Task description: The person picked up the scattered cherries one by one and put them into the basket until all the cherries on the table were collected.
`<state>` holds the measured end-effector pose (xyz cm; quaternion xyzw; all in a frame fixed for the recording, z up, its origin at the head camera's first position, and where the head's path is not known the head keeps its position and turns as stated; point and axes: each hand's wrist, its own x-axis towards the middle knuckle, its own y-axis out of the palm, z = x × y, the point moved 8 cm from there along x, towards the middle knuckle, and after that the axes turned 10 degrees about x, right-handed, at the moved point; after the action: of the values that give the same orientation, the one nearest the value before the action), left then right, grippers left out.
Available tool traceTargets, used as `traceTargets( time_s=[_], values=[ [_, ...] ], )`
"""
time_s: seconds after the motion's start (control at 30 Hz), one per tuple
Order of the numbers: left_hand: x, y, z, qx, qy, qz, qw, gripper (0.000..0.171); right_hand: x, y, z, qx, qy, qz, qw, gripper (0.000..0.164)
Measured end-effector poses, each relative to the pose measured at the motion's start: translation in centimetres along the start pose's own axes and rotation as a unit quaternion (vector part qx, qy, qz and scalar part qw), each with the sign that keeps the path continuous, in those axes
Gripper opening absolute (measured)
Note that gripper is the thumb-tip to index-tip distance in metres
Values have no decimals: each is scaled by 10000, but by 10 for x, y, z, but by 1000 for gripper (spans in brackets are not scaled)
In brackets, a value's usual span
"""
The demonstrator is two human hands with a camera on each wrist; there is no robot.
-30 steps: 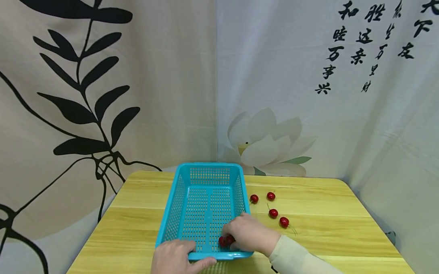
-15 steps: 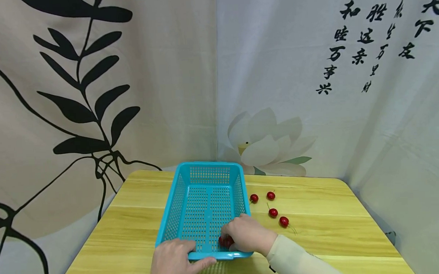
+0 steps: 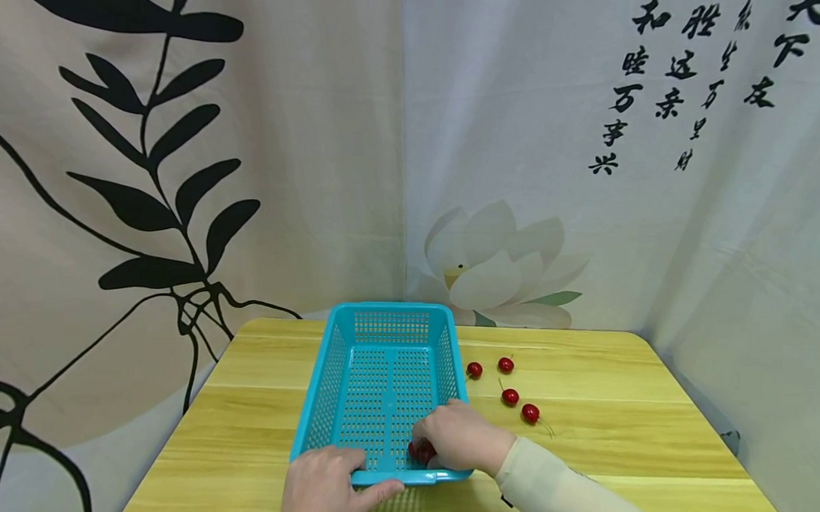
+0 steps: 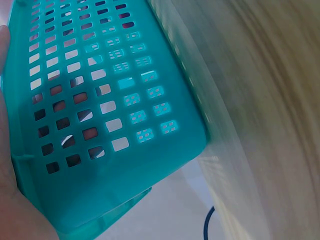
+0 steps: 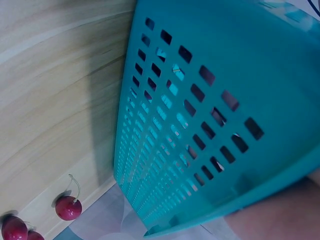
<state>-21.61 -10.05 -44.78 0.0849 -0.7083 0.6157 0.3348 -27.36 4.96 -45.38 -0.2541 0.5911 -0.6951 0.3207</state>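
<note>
A blue plastic basket (image 3: pixel 390 407) with perforated walls stands on the table. My left hand (image 3: pixel 330 488) grips its near left corner, with the thumb along the near rim; in the left wrist view part of that hand (image 4: pixel 22 215) shows at the rim. My right hand (image 3: pixel 460 439) reaches over the right wall into the near right corner. Its curled fingers and thumb hold dark red cherries (image 3: pixel 420 453) close to the basket floor, partly hidden by the hand. In the right wrist view, the basket wall (image 5: pixel 280 75) covers most of the right hand (image 5: pixel 285 215).
Several red cherries (image 3: pixel 530 414) with stems lie on the wooden table (image 3: pixel 612 422) right of the basket; a stemmed cherry (image 5: pixel 68 208) also shows in the right wrist view. A printed curtain (image 3: pixel 326 176) hangs behind the table.
The right fingers have closed slightly over the cherries, which are now more hidden. The left hand, the basket and the cherries on the table stay put.
</note>
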Motion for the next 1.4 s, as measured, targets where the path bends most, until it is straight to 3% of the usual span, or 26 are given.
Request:
traceTargets(
  time_s=[0.43,0.67,0.8,0.9,0.97,1.07,1.2,1.3,1.4],
  values=[
    [0,3,0,43,8,32,10000,66,0,-1,1,-65,-35,10,10000,21],
    [0,4,1,20,-24,115,9999,66,1,-2,1,331,-89,19,9994,18],
    [0,4,2,20,-78,148,9999,67,0,-12,2,906,-481,-503,9934,12],
    [0,4,3,46,-100,158,9998,67,-7,-27,0,1136,-799,-1248,9824,11],
    [0,4,2,47,-90,181,9998,66,-15,-40,-8,1198,-766,-1763,9740,13],
    [1,5,1,67,-71,234,9997,64,-33,-58,-28,1291,-328,-2380,9621,16],
    [1,6,1,76,-95,329,9994,65,-61,-71,-68,1415,593,-2916,9442,17],
    [0,7,1,105,-116,372,9992,66,-83,-68,-102,1553,1405,-2967,9317,19],
    [0,7,2,113,-135,389,9991,67,-100,-53,-135,1769,2178,-2712,9207,24]
  ],
)
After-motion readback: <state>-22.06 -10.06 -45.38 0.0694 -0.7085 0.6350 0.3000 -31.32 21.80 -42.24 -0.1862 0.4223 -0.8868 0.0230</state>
